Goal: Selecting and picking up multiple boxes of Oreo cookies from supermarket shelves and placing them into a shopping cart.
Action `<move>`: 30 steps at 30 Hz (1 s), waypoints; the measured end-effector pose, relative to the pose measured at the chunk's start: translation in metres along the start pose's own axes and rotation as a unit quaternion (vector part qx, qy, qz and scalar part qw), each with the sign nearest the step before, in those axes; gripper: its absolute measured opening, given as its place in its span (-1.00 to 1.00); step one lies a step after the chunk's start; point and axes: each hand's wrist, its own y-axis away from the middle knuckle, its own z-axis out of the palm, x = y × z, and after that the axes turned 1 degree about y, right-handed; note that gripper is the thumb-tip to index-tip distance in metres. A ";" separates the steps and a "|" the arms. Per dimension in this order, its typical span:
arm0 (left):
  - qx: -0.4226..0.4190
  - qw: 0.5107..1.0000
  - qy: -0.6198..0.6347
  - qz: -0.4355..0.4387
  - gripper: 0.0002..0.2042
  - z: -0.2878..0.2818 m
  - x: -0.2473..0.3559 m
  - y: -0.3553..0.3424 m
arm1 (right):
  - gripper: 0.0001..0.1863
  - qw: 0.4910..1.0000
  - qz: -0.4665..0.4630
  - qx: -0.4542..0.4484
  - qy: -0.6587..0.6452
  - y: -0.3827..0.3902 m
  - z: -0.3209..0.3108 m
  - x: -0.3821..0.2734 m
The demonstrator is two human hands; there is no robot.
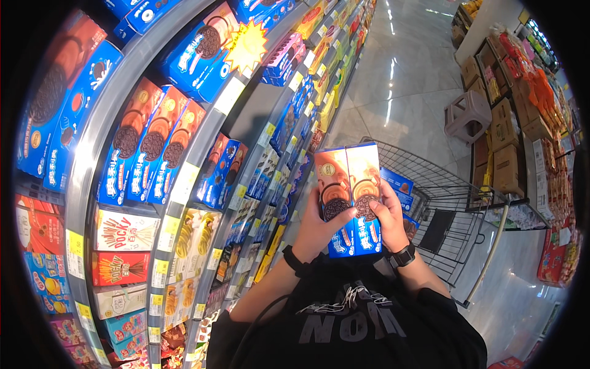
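Two tall blue-and-brown cookie boxes stand side by side in front of my chest, their long edges together. My left hand (pixel 321 232) is closed around the left cookie box (pixel 333 175), its thumb across the front. Around the right cookie box (pixel 363 167) my right hand (pixel 393 216) is closed the same way, thumb on the pictured cookie. The fingers behind the boxes are mostly hidden. Just beyond my right hand is a wire shopping cart (pixel 436 178) with blue packages (pixel 398 182) in it, partly covered by that hand.
Long shelves (pixel 184 184) run along my left. Matching cookie boxes (pixel 150 144) stand there, above stick-snack boxes (pixel 126 230). A yellow starburst sign (pixel 247 47) sticks out from an upper shelf. Right of the aisle are a plastic stool (pixel 468 117) and stacked cartons (pixel 507 166).
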 end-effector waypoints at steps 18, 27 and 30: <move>-0.066 0.864 -0.494 0.071 -0.28 -0.032 0.039 0.021 | -0.06 0.835 -0.161 -0.234 0.471 -0.038 -0.001 -0.078; -0.014 0.800 -0.587 0.124 -0.26 -0.079 0.071 0.083 | -0.23 0.933 -0.027 -0.246 0.260 -0.038 0.039 -0.018; 0.036 0.827 -0.559 0.045 -0.15 -0.106 0.085 0.129 | -0.24 0.891 -0.104 -0.311 0.314 -0.051 0.057 -0.018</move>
